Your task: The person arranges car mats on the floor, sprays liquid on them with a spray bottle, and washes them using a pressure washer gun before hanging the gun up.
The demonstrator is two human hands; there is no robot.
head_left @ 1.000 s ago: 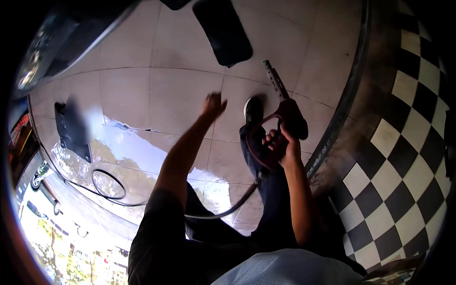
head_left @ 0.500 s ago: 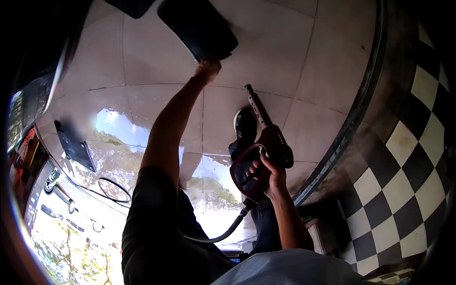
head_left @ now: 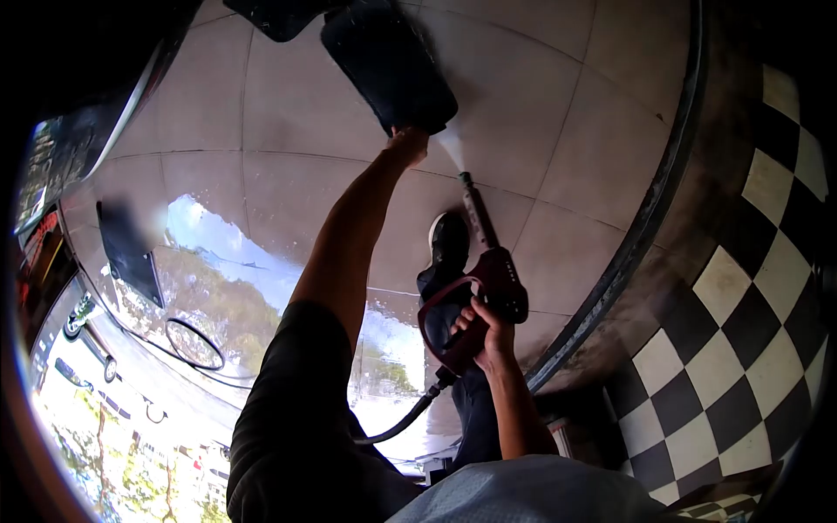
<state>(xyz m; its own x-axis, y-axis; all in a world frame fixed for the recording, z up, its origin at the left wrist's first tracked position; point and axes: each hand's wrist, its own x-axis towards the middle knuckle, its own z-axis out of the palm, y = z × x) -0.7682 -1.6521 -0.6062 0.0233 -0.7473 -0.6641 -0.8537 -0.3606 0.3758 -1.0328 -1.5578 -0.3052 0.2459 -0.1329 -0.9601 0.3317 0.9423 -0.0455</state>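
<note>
My left hand (head_left: pixel 408 146) grips the near edge of a dark rectangular mat (head_left: pixel 391 68), its fingers partly hidden at the edge. In my right hand (head_left: pixel 488 333) is a dark red spray gun (head_left: pixel 499 281), held by its handle inside the looped guard. A pale spray (head_left: pixel 452 150) leaves the nozzle and reaches toward the mat's lower right corner. From the gun's base a black hose (head_left: pixel 403 424) curves down to the left. My shoe (head_left: pixel 449 241) is just left of the gun's barrel.
Another dark mat (head_left: pixel 277 17) lies at the top edge. A dark flat piece (head_left: pixel 131 253) and a looped hose (head_left: pixel 193 344) are on the wet floor at left. Part of a vehicle (head_left: pixel 131 109) shows at upper left. A dark edge strip (head_left: pixel 641 227) borders checkered tiles (head_left: pixel 722 336) at right.
My left hand has reached forward and taken hold of the mat. The spray gun has shifted lower and slightly left, and spray now comes from its nozzle.
</note>
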